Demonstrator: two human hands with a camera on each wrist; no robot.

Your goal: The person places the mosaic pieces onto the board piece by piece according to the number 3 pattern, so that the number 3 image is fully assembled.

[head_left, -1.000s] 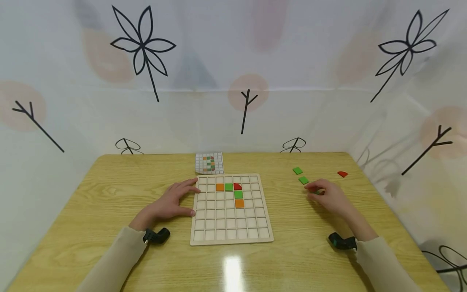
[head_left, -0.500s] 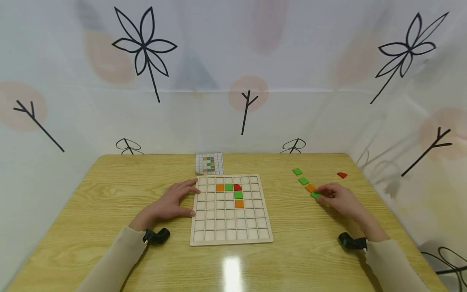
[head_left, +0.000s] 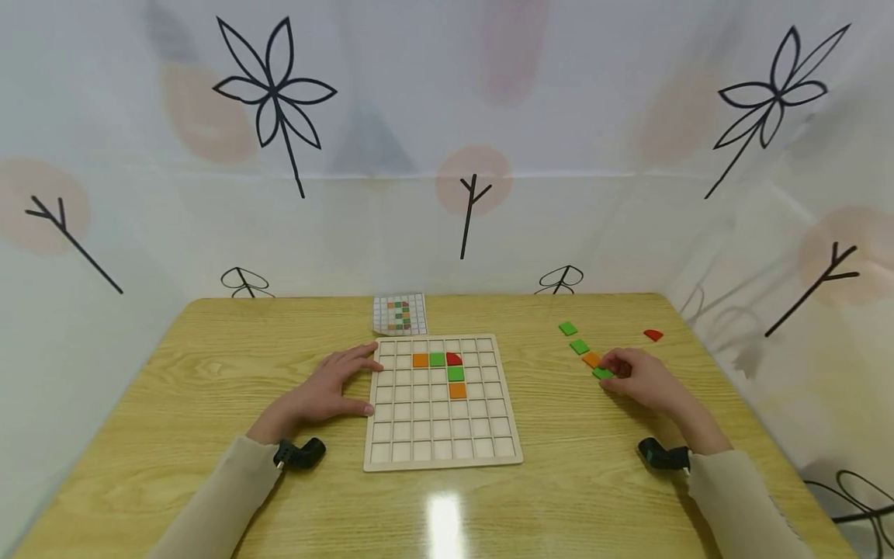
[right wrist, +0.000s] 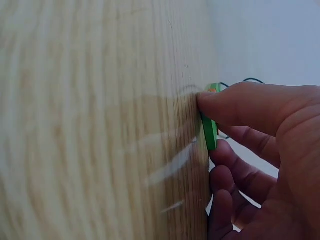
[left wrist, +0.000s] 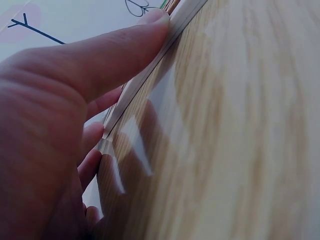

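Observation:
My left hand (head_left: pixel 317 394) rests against the left side of a wooden grid board (head_left: pixel 443 463), its fairly straight fingertips and thumb touching the rim. Set in the board's cells are an orange tile (head_left: pixel 421 360), a green tile (head_left: pixel 437 359), a red rounded-corner tile (head_left: pixel 454 359), a second green tile (head_left: pixel 455 374) and a second orange tile (head_left: pixel 457 390). To the right, my right hand (head_left: pixel 644 379) pinches a green square tile (head_left: pixel 601 374) between thumb and fingers at the tabletop. In the right wrist view the thumb partly covers this green tile (right wrist: pixel 210 131).
Beside the held tile lies a loose orange tile (head_left: pixel 590 359). Farther back are two green tiles, one nearer (head_left: pixel 579 346) and one farther (head_left: pixel 568 329). A red rounded piece (head_left: pixel 653 335) sits at the right. A printed pattern card (head_left: pixel 380 314) lies behind the board.
My right hand has shifted right from over the row of loose tiles, uncovering the orange one, and now has its fingers around the nearest green tile. The left hand has stayed put.

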